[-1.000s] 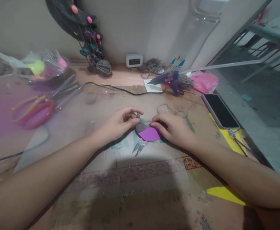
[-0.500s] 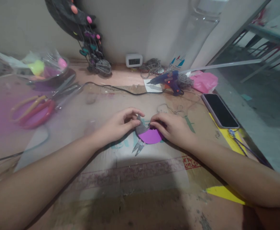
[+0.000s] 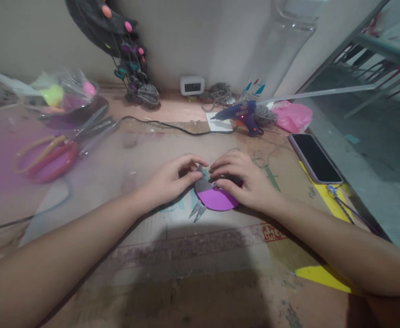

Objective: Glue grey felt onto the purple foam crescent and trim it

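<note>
A small craft piece with a flat, rounded purple part [image 3: 217, 199] and a dark grey part [image 3: 202, 183] lies low over the board. Two pointed grey tips [image 3: 197, 211] stick out from its lower left. My left hand [image 3: 174, 178] pinches the grey part between thumb and fingers. From the other side, my right hand [image 3: 246, 177] curls over the purple part, its thumb along the upper edge. Those fingers hide the piece's right end, and whether something small sits between them is unclear.
Behind my hands, a blue glue gun [image 3: 243, 116] with a lit red light rests by a white card. Red-and-tan-handled scissors [image 3: 54, 159] and a bowl of craft bits [image 3: 63, 107] are at left. A phone [image 3: 315, 158] lies near the table's right edge.
My right hand's fingers have lifted and spread, reaching leftward over the piece. More of the purple part shows on its right and lower side. My left hand stays nearly still.
</note>
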{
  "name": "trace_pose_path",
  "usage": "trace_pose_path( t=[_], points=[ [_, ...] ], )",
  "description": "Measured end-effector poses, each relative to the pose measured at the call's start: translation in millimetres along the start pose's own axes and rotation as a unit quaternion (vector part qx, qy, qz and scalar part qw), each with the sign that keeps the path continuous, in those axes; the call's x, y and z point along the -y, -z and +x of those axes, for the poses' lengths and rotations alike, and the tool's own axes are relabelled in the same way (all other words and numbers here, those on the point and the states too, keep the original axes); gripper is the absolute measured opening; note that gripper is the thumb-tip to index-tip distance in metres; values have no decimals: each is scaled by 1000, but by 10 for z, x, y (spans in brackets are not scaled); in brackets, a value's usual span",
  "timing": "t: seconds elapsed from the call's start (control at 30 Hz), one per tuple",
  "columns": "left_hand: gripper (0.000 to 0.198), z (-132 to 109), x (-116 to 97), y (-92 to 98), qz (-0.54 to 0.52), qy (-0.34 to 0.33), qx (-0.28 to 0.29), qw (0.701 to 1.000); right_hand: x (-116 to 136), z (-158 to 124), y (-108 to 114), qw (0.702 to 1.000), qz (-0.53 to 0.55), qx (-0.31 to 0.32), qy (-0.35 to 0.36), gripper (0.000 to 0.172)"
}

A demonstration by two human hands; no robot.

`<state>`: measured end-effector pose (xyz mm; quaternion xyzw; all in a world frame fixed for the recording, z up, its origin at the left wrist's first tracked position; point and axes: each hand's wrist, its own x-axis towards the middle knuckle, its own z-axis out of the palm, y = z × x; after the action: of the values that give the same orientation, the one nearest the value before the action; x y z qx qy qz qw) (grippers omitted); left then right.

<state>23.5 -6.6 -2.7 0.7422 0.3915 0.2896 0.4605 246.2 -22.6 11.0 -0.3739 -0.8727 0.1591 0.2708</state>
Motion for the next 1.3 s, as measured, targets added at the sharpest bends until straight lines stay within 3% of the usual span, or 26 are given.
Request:
trace_pose_path(
  t=[0.27,0.57,0.77,0.87,1.0,1.13,1.3],
  points=[
    [28,-18,3,-6,27,-17,5,999,106,-22,-33,999,-13,22,22,16],
    [28,-15,13,4,39,-23,4,999,51,-25,-81,999,10,45,15,15],
    [39,1,-37,-7,-36,20,-7,999,79,-22,-75,1000,22,18,-10,13],
    [26,3,-75,-2,10,34,-2,999,83,-22,-73,1000,23,5,-15,13],
    [29,-4,-103,23,82,24,24,996,69,-28,-73,999,23,19,-14,20],
    [29,-4,-99,36,69,22,27,997,54,-31,-57,1000,28,9,-10,25],
    [30,3,-82,29,61,20,25,998,61,-26,-52,1000,20,-2,6,18]
  ],
)
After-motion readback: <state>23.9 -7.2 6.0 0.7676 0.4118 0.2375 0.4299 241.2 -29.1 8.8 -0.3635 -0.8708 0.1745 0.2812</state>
